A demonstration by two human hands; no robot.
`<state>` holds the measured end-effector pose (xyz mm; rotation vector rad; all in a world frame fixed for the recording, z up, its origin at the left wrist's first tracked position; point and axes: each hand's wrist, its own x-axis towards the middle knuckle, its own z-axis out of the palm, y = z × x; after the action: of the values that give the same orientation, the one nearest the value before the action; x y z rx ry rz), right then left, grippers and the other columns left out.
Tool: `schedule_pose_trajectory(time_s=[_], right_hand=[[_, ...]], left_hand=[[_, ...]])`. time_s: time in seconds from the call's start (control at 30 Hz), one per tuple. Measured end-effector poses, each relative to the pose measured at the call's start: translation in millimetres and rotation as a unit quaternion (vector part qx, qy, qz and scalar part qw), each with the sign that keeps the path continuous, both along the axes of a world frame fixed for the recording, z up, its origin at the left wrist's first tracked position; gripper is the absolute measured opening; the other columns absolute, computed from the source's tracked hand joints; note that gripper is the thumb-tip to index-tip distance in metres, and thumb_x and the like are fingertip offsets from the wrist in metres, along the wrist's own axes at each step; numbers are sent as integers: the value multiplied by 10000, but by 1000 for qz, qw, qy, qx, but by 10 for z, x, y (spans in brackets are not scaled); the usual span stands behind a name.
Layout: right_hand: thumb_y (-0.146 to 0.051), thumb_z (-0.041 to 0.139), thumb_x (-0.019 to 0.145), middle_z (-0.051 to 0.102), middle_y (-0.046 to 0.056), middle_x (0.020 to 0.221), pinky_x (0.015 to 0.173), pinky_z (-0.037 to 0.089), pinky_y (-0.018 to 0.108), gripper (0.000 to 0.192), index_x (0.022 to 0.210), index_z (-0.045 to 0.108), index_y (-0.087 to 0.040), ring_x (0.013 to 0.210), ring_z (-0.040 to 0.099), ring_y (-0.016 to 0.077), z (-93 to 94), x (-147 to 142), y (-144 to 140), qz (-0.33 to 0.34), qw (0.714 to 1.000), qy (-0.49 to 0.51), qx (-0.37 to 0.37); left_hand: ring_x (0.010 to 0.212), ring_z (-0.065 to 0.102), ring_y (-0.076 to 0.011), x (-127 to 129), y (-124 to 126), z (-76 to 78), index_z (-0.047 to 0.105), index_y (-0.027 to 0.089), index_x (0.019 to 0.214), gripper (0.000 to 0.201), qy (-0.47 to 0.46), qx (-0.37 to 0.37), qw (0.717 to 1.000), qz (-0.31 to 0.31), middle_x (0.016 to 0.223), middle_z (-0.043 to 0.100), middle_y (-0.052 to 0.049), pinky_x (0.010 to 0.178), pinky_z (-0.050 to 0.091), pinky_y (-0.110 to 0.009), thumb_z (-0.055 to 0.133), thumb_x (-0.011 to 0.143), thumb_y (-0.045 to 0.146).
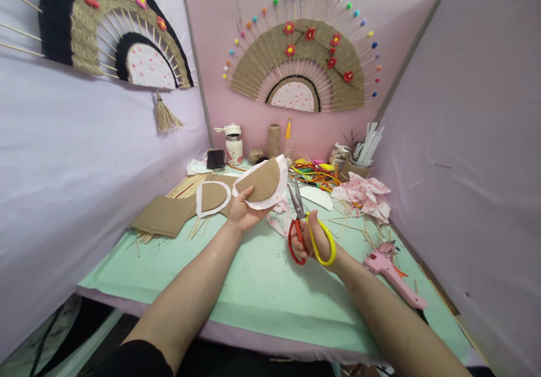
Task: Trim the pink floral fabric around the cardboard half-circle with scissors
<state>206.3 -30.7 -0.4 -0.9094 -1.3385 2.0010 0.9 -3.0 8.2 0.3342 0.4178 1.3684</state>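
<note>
My left hand (pixel 245 212) grips a half-round piece of brown cardboard (pixel 261 182) backed with white, pink-spotted fabric (pixel 281 177), whose margin stands out around the curved edge. My thumb lies on the cardboard; the other fingers are hidden behind it. In my right hand (pixel 315 239) is a pair of scissors (pixel 301 213) with one red and one yellow handle. The blades are parted and point up beside the fabric's right edge. A similar cardboard half-round with a white border (pixel 213 198) lies on the table to the left.
Brown cardboard sheets (pixel 163 215) and thin sticks lie at left. A pink glue gun (pixel 393 273) rests at right, near crumpled pink fabric (pixel 366 194). A bottle (pixel 234 147), twine spool (pixel 274 138) and coloured stems (pixel 315 173) stand or lie at the back. Decorated fans (pixel 304 56) hang on the walls.
</note>
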Motion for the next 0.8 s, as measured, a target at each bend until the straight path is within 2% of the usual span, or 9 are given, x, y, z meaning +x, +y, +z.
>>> schedule_pose_trajectory(time_s=[0.23,0.37,0.57,0.8], right_hand=[[-887,131,690,433,-53,434,369,287,224,768,708,453,-189,319,375,95,-12,27,-2,47,998,-28,-39],[-893,166,679,436,-51,452,388,272,220,768,724,464,-187,337,370,92,2,34,-14,54,998,12,-27],[-904,176,657,441,-50,463,410,266,220,780,726,471,-186,343,355,84,79,50,-28,69,994,64,-47],[-901,168,663,447,-40,455,394,254,218,779,702,466,-182,333,356,89,59,46,-21,71,995,42,-59]], left_hand=[[951,670,-239,-23,20,-2,437,157,1336,488,-10,0,1000,21,977,724,-87,895,490,-418,478,860,255],[973,663,-246,9,-9,3,429,140,1346,496,-9,2,1000,-10,1009,718,-99,909,481,-434,464,864,254],[962,665,-262,52,-52,13,400,112,1370,523,-2,-9,999,-47,1020,717,-112,916,471,-466,449,868,252],[994,658,-242,23,-26,10,385,108,1383,542,-10,-2,1000,-14,1035,716,-106,927,477,-416,465,866,250]])
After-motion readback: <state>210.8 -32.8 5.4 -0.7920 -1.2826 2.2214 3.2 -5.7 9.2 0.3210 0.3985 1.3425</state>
